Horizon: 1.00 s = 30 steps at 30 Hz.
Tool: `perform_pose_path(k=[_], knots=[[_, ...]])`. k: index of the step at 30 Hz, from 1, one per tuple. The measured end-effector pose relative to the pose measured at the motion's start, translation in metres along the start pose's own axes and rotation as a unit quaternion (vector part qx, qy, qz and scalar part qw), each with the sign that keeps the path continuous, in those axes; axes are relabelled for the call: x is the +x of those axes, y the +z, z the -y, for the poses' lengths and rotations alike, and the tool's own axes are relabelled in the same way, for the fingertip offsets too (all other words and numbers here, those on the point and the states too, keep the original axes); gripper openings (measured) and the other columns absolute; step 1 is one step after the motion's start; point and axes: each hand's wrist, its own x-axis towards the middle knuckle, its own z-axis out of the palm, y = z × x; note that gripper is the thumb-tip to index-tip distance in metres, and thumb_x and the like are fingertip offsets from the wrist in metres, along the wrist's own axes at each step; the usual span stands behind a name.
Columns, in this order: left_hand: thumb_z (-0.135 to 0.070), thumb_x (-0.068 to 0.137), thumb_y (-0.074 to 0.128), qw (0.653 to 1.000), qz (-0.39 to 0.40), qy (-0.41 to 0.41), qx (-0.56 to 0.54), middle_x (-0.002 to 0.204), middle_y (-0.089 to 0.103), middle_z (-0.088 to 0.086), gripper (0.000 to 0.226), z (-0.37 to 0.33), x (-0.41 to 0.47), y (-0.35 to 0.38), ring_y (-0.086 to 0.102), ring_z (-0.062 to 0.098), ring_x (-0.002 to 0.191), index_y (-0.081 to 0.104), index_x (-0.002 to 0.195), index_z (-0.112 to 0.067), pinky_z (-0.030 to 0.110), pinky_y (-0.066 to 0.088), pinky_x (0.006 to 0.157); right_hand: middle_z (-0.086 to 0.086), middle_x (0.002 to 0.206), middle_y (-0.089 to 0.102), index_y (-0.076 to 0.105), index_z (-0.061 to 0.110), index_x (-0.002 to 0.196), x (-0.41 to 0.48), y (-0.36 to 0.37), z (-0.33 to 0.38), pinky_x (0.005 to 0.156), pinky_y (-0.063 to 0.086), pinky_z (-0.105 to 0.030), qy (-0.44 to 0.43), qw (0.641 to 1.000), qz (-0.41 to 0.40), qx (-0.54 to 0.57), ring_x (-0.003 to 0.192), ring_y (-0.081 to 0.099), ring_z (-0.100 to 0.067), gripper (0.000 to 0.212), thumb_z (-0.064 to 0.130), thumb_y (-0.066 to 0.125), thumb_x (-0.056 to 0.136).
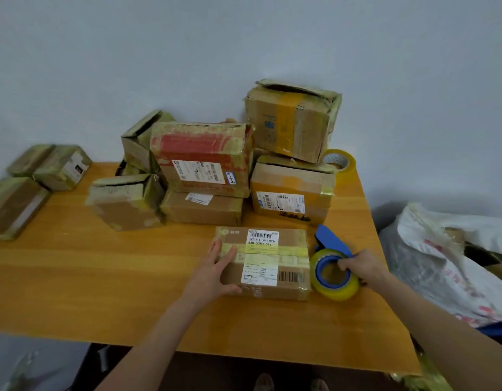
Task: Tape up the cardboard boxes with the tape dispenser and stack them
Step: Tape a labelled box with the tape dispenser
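A small cardboard box [283,262] with white shipping labels and a yellowish tape strip across its top lies near the table's front middle. My left hand [217,270] grips the box's left end, fingers on top. Just right of the box stands the blue tape dispenser [333,263] with a yellowish tape roll, and my right hand [362,266] holds its handle. Behind the box, several worn cardboard boxes [204,162] are piled against the wall, some stacked in two layers.
The orange wooden table [103,277] has bare surface at the front left. A spare tape roll [340,162] sits at the back right. Three small boxes [47,170] lie off the table's left end. A white sack [447,261] of packaging stands to the right.
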Motion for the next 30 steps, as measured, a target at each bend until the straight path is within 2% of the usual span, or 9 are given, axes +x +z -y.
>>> perform_pose_path(k=[4,7,11,15,20,23,26,28,30], knots=[[-0.05,0.074,0.075,1.0,-0.005,-0.007,-0.002,0.147,-0.029,-0.008,0.104,-0.002,-0.001,0.0,-0.015,0.014,0.146,0.006,0.152,-0.035,0.042,0.022,0.119,-0.007,0.061,0.039,0.052,0.006,0.081,-0.011,-0.016,0.01,0.053,0.028,-0.034,-0.007,0.997,0.05,0.058,0.051,0.032,-0.021,0.017,-0.001,0.064,0.073],[-0.051,0.075,0.073,1.0,-0.007,-0.008,0.008,0.154,-0.025,-0.005,0.104,-0.003,-0.001,-0.001,-0.014,0.014,0.146,0.006,0.152,-0.034,0.042,0.022,0.118,-0.01,0.073,0.053,0.054,0.004,0.097,-0.029,-0.049,0.03,0.05,0.04,-0.03,-0.069,0.991,0.021,0.116,0.058,0.047,-0.022,0.025,-0.005,0.067,0.078],[-0.054,0.075,0.072,1.0,-0.007,0.012,0.011,0.153,-0.024,-0.007,0.104,-0.015,0.005,0.003,-0.016,0.014,0.146,0.006,0.152,-0.033,0.044,0.02,0.119,-0.008,0.095,0.06,0.046,0.013,0.117,-0.062,-0.073,0.072,0.062,0.046,-0.03,-0.162,0.979,0.055,0.108,0.076,0.059,-0.023,0.049,0.009,0.077,0.079],[-0.054,0.075,0.072,0.999,-0.026,0.023,-0.001,0.152,-0.024,-0.007,0.105,-0.022,0.005,0.007,-0.015,0.01,0.145,0.006,0.153,-0.031,0.04,0.017,0.12,-0.005,0.102,0.064,0.048,0.025,0.112,-0.084,-0.036,0.112,0.066,0.051,-0.027,-0.24,0.964,0.113,0.028,0.082,0.065,-0.02,0.053,0.012,0.08,0.072],[-0.051,0.07,0.077,0.995,-0.048,0.018,-0.08,0.15,-0.021,-0.016,0.119,-0.016,0.003,0.007,-0.003,0.006,0.146,-0.003,0.153,-0.021,0.028,0.026,0.115,0.005,0.107,0.052,0.041,0.027,0.12,-0.084,0.025,0.142,0.066,0.05,-0.021,-0.342,0.926,0.144,-0.075,0.088,0.059,-0.01,0.064,0.018,0.081,0.072],[-0.052,0.063,0.083,0.986,-0.047,-0.005,-0.158,0.158,-0.01,-0.012,0.129,-0.004,-0.001,0.007,0.007,0.011,0.147,-0.003,0.154,-0.021,0.035,0.026,0.116,0.0,0.112,0.05,0.04,0.024,0.121,-0.075,0.039,0.143,0.069,0.053,-0.023,-0.364,0.912,0.15,-0.117,0.092,0.059,-0.011,0.065,0.015,0.081,0.072],[-0.043,0.075,0.077,0.94,-0.124,-0.073,-0.31,0.155,0.024,-0.006,0.105,0.003,-0.004,0.0,0.029,0.015,0.141,0.011,0.154,-0.02,0.031,0.037,0.107,0.001,0.111,0.05,0.039,0.024,0.121,-0.068,0.04,0.138,0.067,0.053,-0.022,-0.369,0.907,0.156,-0.129,0.092,0.061,-0.013,0.065,0.015,0.081,0.073],[-0.035,0.088,0.065,0.887,-0.194,-0.115,-0.403,0.141,0.049,0.001,0.075,0.001,-0.004,-0.012,0.051,0.015,0.123,0.027,0.15,-0.016,0.019,0.046,0.087,0.001,0.111,0.051,0.039,0.024,0.12,-0.063,0.039,0.135,0.07,0.055,-0.025,-0.367,0.907,0.162,-0.131,0.092,0.061,-0.014,0.064,0.015,0.082,0.072],[-0.034,0.093,0.057,0.836,-0.214,-0.141,-0.485,0.125,0.061,0.005,0.055,-0.001,-0.001,-0.024,0.062,0.014,0.103,0.042,0.142,-0.012,0.018,0.051,0.073,0.0,0.112,0.052,0.039,0.025,0.119,-0.059,0.038,0.133,0.077,0.058,-0.034,-0.361,0.909,0.169,-0.125,0.095,0.062,-0.017,0.065,0.014,0.082,0.072]])
